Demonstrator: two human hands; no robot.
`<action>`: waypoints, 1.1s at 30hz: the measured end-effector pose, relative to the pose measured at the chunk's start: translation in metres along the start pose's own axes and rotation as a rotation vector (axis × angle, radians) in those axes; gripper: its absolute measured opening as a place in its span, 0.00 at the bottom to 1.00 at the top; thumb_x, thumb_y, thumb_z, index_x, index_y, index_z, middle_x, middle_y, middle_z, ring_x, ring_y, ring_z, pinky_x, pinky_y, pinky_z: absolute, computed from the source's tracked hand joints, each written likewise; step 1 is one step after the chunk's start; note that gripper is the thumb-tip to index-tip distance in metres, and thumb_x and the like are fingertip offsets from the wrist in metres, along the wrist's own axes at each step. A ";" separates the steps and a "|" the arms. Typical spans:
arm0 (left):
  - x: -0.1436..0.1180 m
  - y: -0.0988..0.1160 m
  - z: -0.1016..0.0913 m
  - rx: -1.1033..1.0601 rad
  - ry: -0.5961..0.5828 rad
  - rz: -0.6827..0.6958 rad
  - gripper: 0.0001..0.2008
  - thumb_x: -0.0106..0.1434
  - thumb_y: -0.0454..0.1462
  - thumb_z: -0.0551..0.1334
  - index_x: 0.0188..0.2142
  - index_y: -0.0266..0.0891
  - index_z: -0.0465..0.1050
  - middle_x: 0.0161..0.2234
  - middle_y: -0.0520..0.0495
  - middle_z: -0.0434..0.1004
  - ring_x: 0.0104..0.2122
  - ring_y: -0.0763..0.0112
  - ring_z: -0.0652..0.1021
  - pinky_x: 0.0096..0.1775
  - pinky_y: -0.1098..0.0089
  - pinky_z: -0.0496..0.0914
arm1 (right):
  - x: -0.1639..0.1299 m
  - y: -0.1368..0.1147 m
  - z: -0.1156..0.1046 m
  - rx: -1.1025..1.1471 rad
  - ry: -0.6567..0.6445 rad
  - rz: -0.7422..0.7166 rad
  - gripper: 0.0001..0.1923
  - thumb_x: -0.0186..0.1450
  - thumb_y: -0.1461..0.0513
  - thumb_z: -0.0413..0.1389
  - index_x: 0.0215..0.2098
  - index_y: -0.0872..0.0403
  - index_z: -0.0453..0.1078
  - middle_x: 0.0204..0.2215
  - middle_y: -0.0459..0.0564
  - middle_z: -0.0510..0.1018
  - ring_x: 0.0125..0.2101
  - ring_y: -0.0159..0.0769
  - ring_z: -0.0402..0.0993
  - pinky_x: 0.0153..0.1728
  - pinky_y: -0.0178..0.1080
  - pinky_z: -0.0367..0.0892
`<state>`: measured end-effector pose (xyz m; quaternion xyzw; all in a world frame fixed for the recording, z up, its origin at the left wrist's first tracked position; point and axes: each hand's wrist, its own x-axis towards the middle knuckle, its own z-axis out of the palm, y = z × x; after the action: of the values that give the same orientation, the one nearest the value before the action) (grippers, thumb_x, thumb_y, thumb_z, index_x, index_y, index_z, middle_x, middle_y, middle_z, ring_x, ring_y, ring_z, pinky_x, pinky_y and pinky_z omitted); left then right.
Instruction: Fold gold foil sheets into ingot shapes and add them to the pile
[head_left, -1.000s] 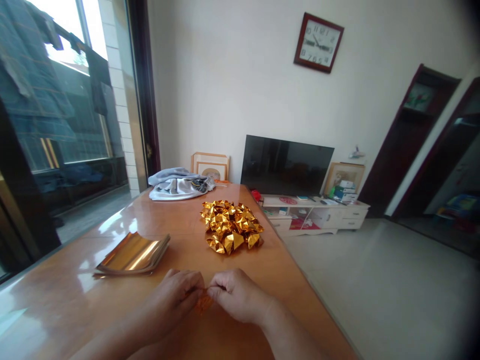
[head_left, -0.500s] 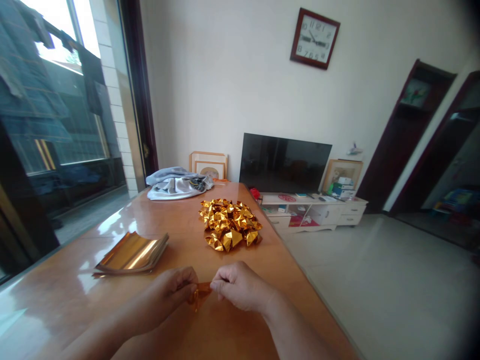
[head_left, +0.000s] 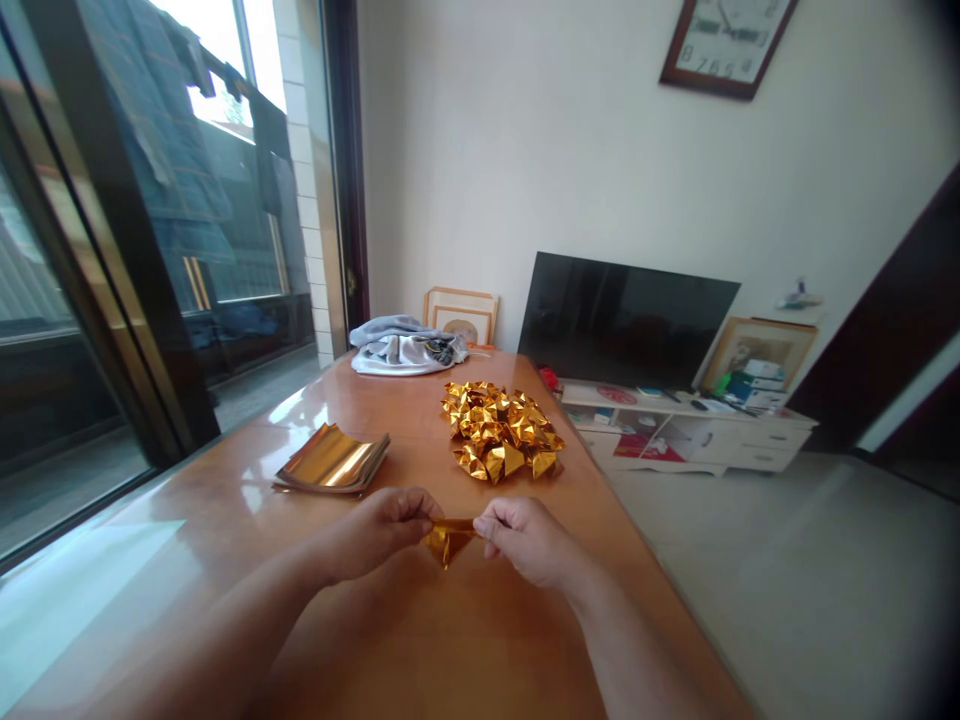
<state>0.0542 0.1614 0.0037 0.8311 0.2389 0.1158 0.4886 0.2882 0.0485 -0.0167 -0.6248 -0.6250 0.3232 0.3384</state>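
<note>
Between my two hands, a piece of gold foil paper (head_left: 450, 540) is stretched just above the table, with a pointed fold hanging down. My left hand (head_left: 401, 525) pinches its left end between thumb and fingers. The right end is pinched by my right hand (head_left: 517, 535). Beyond my left hand lies a stack of flat gold foil sheets (head_left: 334, 460) with slightly curled edges. Past my right hand sits a heap of folded gold foil pieces (head_left: 499, 430), angular and shiny.
The brown wooden table (head_left: 420, 640) has its right edge near my right forearm. Grey cloth (head_left: 405, 347) lies at its far end, near leaning picture frames (head_left: 461, 312). Behind stand a television (head_left: 626, 320) and a low white cabinet (head_left: 712, 440). A glass door (head_left: 67, 300) is at left.
The view has turned left, so everything sits farther right in the picture. Both hands still grip the foil paper, and more of its folded, pointed face now shows between them.
</note>
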 end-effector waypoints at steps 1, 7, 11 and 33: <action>-0.001 0.000 0.000 -0.023 -0.003 -0.004 0.14 0.67 0.45 0.58 0.41 0.37 0.74 0.39 0.46 0.80 0.39 0.64 0.78 0.42 0.67 0.70 | 0.000 0.002 0.000 0.010 -0.006 -0.005 0.18 0.71 0.53 0.53 0.29 0.55 0.73 0.22 0.43 0.72 0.22 0.29 0.62 0.26 0.32 0.56; -0.005 0.004 -0.001 -0.136 -0.023 -0.010 0.14 0.66 0.43 0.60 0.44 0.37 0.75 0.43 0.44 0.82 0.43 0.62 0.79 0.47 0.65 0.71 | 0.001 0.008 0.000 0.053 -0.030 -0.001 0.19 0.72 0.52 0.51 0.30 0.55 0.72 0.26 0.45 0.74 0.24 0.30 0.63 0.29 0.33 0.59; -0.005 0.003 -0.001 -0.106 -0.014 -0.019 0.13 0.65 0.42 0.60 0.44 0.37 0.75 0.42 0.45 0.82 0.43 0.62 0.79 0.46 0.66 0.71 | 0.001 0.007 -0.001 0.015 -0.036 0.021 0.18 0.72 0.53 0.51 0.30 0.55 0.72 0.25 0.45 0.74 0.25 0.30 0.64 0.28 0.33 0.59; 0.015 -0.020 0.007 -0.079 0.101 0.090 0.10 0.66 0.44 0.62 0.39 0.39 0.72 0.35 0.48 0.74 0.36 0.65 0.72 0.39 0.69 0.66 | 0.006 -0.007 0.026 -0.110 0.197 -0.115 0.08 0.64 0.58 0.57 0.32 0.52 0.78 0.26 0.43 0.79 0.27 0.31 0.71 0.25 0.32 0.55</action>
<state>0.0640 0.1718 -0.0179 0.8140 0.2210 0.1888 0.5029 0.2626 0.0550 -0.0257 -0.6342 -0.6404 0.2052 0.3814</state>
